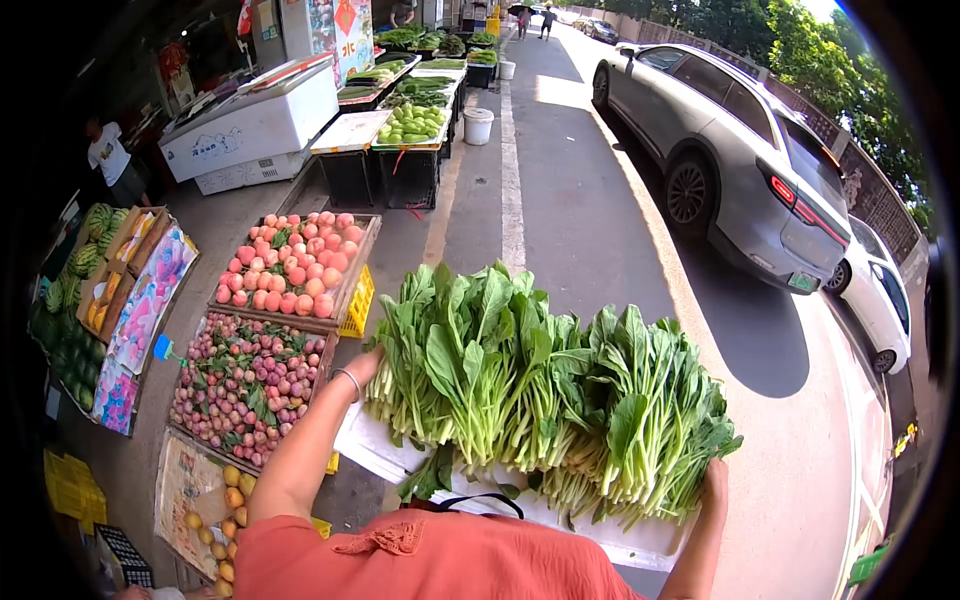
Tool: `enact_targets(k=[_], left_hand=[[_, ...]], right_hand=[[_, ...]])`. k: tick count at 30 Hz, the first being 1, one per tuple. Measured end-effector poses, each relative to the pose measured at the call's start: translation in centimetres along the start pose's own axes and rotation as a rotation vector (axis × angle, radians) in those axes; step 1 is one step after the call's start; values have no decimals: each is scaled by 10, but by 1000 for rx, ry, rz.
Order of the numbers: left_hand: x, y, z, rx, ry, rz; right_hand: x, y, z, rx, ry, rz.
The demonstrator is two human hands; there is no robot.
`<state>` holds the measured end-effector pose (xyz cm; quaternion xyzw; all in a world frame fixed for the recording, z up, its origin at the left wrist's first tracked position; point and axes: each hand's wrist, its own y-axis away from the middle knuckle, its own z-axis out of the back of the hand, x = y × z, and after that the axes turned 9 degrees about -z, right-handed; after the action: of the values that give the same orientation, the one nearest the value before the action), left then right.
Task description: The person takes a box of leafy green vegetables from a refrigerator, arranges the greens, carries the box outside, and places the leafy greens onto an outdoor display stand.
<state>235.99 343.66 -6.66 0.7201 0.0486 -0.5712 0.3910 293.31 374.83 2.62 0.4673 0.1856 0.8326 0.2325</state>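
Leafy green vegetables (520, 385) lie in upright-leaning bunches across a white tray (385, 450) in front of my body. My left hand (362, 368) is at the tray's left end beside the leaves, a bracelet on its wrist; its fingers are hidden by the greens. At the right end, my right hand (714, 482) is against the edge of the load, with its fingers mostly hidden. A black strap (480, 498) crosses the near side of the tray.
Crates of peaches (300, 262), plums (250, 385) and yellow fruit (228, 520) stand on the left. Farther ahead are vegetable stands (410, 125), a white bucket (478, 126) and a white freezer (255, 120). A silver car (720, 150) is parked at the right.
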Motion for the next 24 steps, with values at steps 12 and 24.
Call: enact_targets(k=[12, 24], left_hand=[[-257, -192, -4, 36, 95, 51], [-414, -485, -47, -23, 35, -25]], right_hand=[[307, -137, -105, -69, 206, 30], [552, -330, -222, -34, 208, 5]])
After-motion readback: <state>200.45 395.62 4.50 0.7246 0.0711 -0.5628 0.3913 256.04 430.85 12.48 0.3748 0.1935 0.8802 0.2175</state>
